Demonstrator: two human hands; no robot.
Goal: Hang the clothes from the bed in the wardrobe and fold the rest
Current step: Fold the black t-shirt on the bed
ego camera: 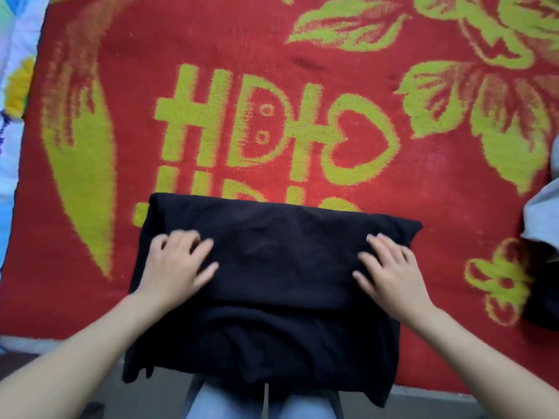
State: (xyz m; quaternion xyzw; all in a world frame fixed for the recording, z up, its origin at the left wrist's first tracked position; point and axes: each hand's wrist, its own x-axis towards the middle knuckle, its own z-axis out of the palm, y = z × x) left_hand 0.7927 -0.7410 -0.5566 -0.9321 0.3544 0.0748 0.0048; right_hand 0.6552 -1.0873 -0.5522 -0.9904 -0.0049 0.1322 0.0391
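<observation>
The red blanket (423, 192) spreads out beyond both hands; the black garment (272, 343) lies on it directly under the palms, its upper layer folded over beneath the fingers, its near part hanging past the blanket's near edge below the wrists; a grey garment (541, 219) sits well outside the right hand (390, 267); that hand and the left hand (178, 261) rest flat, fingers spread, gripping nothing. The overhanging part could drag the fold off when the palms lift; the fuzzy pile could catch and skew the layers during smoothing.
</observation>
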